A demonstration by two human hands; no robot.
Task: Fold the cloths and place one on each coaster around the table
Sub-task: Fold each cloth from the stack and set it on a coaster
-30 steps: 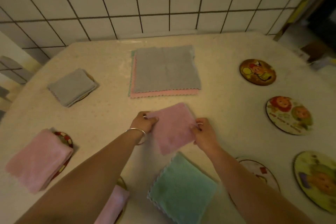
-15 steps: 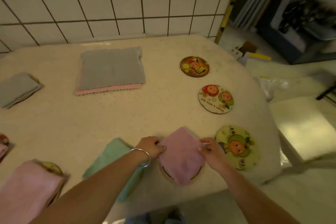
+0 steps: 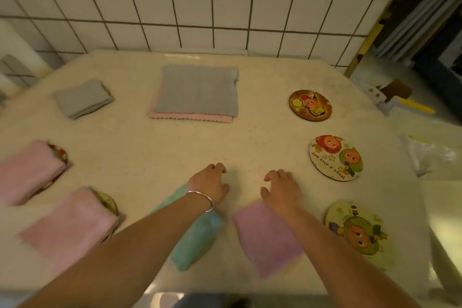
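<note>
1. We see the table (image 3: 140, 157), pale and speckled, set against a tiled wall (image 3: 225, 7).
2. Toward the far edge lies the stack of unfolded cloths (image 3: 197, 90), grey on top with pink showing along its near edge.
3. On the near edge lies a folded purple cloth (image 3: 267, 237); our right forearm crosses over it, and the right hand (image 3: 281, 189) is beyond its far edge, not gripping it.
4. A folded green cloth (image 3: 197, 240) lies under our left forearm, the left hand (image 3: 210, 184) past its far end.
5. To the left, two folded pink cloths (image 3: 70, 225) (image 3: 27, 170) and a folded grey cloth (image 3: 82, 97) each cover a coaster.
6. To the right, three bare coasters (image 3: 355, 230) (image 3: 335, 157) (image 3: 310, 105) lie in a row.
7. Both hands hover just over the tabletop with fingers loosely curled, holding nothing.
8. A silver bracelet (image 3: 202, 197) circles the left wrist.
</note>
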